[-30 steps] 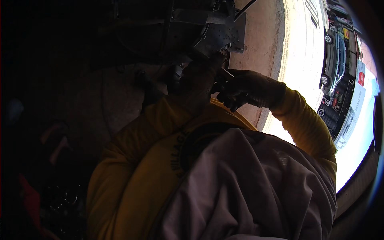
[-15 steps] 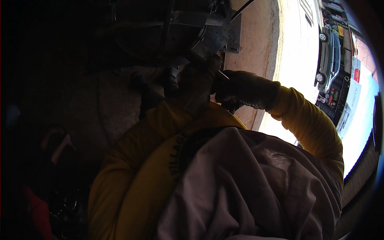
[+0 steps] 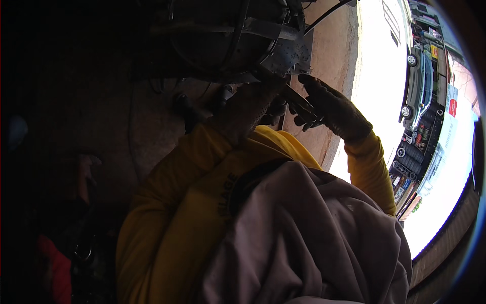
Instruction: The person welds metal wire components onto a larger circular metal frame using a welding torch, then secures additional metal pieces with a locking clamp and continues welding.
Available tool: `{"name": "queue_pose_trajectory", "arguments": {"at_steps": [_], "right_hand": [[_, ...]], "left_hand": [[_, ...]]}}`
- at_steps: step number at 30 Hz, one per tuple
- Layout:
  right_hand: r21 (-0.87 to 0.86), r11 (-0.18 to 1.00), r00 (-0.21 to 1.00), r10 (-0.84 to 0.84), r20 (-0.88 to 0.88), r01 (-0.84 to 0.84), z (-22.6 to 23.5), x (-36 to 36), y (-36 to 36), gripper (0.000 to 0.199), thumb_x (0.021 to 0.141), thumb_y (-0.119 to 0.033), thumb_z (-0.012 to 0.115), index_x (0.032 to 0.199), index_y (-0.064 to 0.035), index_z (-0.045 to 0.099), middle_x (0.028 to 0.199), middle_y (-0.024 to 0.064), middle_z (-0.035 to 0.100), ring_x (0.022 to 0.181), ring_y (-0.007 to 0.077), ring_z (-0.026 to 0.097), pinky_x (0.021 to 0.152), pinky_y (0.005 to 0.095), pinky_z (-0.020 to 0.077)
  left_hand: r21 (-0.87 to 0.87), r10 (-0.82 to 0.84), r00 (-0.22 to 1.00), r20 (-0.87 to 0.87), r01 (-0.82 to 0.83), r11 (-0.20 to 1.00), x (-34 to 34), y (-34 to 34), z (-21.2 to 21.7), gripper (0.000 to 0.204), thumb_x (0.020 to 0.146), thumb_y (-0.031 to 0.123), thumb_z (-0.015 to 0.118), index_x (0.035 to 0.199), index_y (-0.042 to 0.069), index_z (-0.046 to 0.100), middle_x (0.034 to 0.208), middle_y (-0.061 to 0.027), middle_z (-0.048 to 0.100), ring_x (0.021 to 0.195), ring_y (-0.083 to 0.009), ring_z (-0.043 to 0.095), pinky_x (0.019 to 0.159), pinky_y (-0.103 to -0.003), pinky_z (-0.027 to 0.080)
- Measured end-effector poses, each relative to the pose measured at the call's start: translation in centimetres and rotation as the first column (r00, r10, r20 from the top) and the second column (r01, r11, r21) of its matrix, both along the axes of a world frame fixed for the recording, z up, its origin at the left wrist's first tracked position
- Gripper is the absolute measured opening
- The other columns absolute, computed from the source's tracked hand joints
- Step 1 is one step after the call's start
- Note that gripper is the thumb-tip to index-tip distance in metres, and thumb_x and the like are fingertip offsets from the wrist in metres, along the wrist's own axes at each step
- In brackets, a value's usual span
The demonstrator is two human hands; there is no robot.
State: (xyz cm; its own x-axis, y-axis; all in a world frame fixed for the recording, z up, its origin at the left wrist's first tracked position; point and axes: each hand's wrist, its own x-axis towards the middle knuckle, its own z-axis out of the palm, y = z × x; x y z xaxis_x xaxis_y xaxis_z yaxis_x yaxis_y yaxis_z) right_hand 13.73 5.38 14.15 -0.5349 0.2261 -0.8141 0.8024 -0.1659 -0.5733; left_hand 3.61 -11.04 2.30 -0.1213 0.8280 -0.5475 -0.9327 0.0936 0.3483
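Observation:
My left hand, gloved and in deep shadow, is closed around a flat, bar-like metal piece. What kind of tool or part it is, I cannot make out. The piece sticks out to the right from the left hand, toward my right hand. That hand wears a dark glove; its thumb and fingers are spread apart around the free end, and it does not grip it. Just beyond both hands stands a dark round metal frame with curved bars and a flat plate on its right side.
Shoes are on the floor left of my hands, near a thin cable. Another person's hand and a red garment show at lower left. Outside, at right, a car stands beside stacked tyres.
My right hand has opened and moved right, away from the left hand. More of the metal piece shows between them. The view has shifted a little.

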Motion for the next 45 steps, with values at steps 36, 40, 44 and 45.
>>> {"name": "queue_pose_trajectory", "arguments": {"at_steps": [36, 40, 44, 45], "right_hand": [[-0.007, 0.738, 0.718, -0.655, 0.234, 0.675, -32.3, 27.5, -4.1, 0.042, 0.095, -0.027, 0.066, 0.127, -0.0022, 0.058, 0.086, 0.0041, 0.063, 0.068, 0.0161, 0.061, 0.061, 0.0309, 0.0520], [-0.033, 0.693, 0.666, -0.678, 0.311, 0.720, -37.0, 28.4, -2.5, 0.043, 0.094, -0.030, 0.067, 0.126, -0.0033, 0.059, 0.084, 0.0033, 0.062, 0.066, 0.0153, 0.059, 0.059, 0.0306, 0.0508], [-0.124, 0.673, 0.671, -0.668, 0.321, 0.729, -40.0, 27.3, -0.4, 0.043, 0.094, -0.031, 0.066, 0.126, -0.0040, 0.059, 0.080, 0.0023, 0.060, 0.065, 0.0144, 0.057, 0.059, 0.0298, 0.0500], [-0.127, 0.743, 0.739, -0.603, 0.299, 0.658, -41.0, 26.5, 0.7, 0.043, 0.095, -0.033, 0.066, 0.127, -0.0047, 0.059, 0.081, 0.0028, 0.061, 0.067, 0.0145, 0.059, 0.060, 0.0292, 0.0504]], "left_hand": [[-0.572, -0.374, -0.919, -0.121, -0.244, 0.783, -7.5, -5.2, -0.5, 0.033, 0.091, 0.039, 0.064, 0.113, 0.014, 0.069, 0.119, -0.0103, 0.065, 0.107, -0.0319, 0.063, 0.092, -0.042, 0.052], [-0.601, -0.560, -0.828, -0.003, -0.446, 0.663, -2.8, -6.6, -1.9, 0.045, 0.091, 0.040, 0.064, 0.128, 0.014, 0.062, 0.143, -0.0146, 0.049, 0.128, -0.0370, 0.049, 0.103, -0.048, 0.046], [-0.845, -0.561, -0.810, 0.170, -0.413, 0.340, -2.4, -7.8, -2.8, 0.075, 0.090, 0.044, 0.062, 0.151, 0.009, 0.035, 0.156, -0.0237, 0.028, 0.145, -0.0437, 0.024, 0.117, -0.053, 0.026], [-0.879, -0.676, -0.725, 0.134, -0.401, 0.257, -1.8, -8.7, -2.3, 0.080, 0.090, 0.046, 0.061, 0.153, 0.008, 0.030, 0.157, -0.0250, 0.027, 0.146, -0.0442, 0.022, 0.118, -0.054, 0.024]]}}
